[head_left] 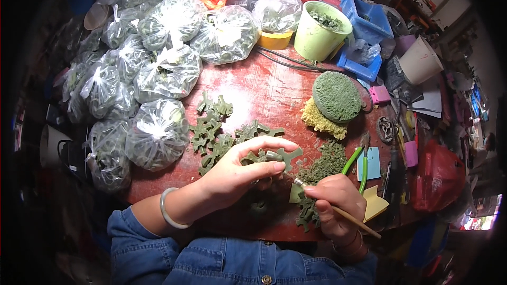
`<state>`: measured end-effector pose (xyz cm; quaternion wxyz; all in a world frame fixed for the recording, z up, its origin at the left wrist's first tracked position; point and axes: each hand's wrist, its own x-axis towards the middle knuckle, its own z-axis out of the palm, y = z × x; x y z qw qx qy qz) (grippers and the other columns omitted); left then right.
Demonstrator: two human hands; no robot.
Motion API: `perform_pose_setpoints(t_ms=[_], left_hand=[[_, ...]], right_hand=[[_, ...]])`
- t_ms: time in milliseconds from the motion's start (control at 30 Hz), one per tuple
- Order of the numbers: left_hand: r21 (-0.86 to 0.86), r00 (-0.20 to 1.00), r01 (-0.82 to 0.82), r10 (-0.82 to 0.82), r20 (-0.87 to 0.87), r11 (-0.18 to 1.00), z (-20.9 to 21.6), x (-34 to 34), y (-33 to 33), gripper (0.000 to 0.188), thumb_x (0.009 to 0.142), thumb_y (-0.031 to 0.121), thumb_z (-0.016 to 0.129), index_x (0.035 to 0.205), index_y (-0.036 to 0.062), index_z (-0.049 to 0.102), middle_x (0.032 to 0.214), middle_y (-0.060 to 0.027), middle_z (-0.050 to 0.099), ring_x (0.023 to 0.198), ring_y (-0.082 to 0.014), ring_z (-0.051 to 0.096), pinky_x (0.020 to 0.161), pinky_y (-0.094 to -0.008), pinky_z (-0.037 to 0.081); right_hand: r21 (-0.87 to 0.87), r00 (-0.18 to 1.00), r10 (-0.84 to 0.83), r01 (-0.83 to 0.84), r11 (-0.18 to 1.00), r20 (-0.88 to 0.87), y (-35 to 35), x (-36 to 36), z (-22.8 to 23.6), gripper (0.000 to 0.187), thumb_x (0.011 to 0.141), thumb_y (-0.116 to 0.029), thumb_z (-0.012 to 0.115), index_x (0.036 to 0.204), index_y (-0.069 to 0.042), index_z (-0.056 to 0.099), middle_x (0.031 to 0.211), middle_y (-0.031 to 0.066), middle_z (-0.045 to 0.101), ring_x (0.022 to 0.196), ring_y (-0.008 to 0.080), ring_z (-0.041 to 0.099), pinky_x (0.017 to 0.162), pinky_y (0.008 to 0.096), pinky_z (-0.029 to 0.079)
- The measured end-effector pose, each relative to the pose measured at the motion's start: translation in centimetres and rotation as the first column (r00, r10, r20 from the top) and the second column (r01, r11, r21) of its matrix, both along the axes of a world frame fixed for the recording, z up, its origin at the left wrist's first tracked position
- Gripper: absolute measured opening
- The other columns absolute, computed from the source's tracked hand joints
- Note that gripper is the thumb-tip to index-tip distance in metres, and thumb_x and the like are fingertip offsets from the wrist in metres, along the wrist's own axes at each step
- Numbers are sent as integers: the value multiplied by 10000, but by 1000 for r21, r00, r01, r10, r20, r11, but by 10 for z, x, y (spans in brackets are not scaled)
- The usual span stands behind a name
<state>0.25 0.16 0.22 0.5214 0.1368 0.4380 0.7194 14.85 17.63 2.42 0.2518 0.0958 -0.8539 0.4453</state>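
Observation:
My left hand [237,166] is closed on a grey-green notched piece [289,157], pinched between thumb and fingers. In my right hand [340,200] is a slim wooden-handled tool [355,220] with a metal collar, held like a pen. Its head points up and left, just below the notched piece; what the tip is like is too small to tell. To the left of my left hand lies a loose heap of dark green notched pieces [208,134]. Small green scraps [330,161] are piled beyond my right hand, and more dark green pieces [308,212] lie beside it.
Several clear bags [158,134] crowd the left and back of the red table [237,82]. A round green pad [338,96] rests on a yellow sponge [319,119]. Green-handled pliers [363,169], sticky notes [374,203], a green bucket [322,34] and a red bag [437,177] stand right.

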Motion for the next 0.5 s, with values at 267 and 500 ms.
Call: perform_pose_setpoints(t_ms=[267,500], left_hand=[[23,991,-9,6,132,1000,-2,-1,-2,383,912,30,615,1288,17,545,820,-20,556,716,-93,512,613,-244,392],[55,965,17,-31,262,998,-5,-3,-3,383,903,27,615,1280,24,545,806,-26,561,670,-95,472,602,-244,370]], right_hand=[[53,996,-75,78,996,-53,-3,0,-3,180,933,-144,641,1035,-2,684,853,104,662,743,245,629,654,334,518],[42,996,-80,82,996,-28,-4,1,-4,203,949,-166,625,1033,10,681,865,106,661,750,247,624,683,342,516]])
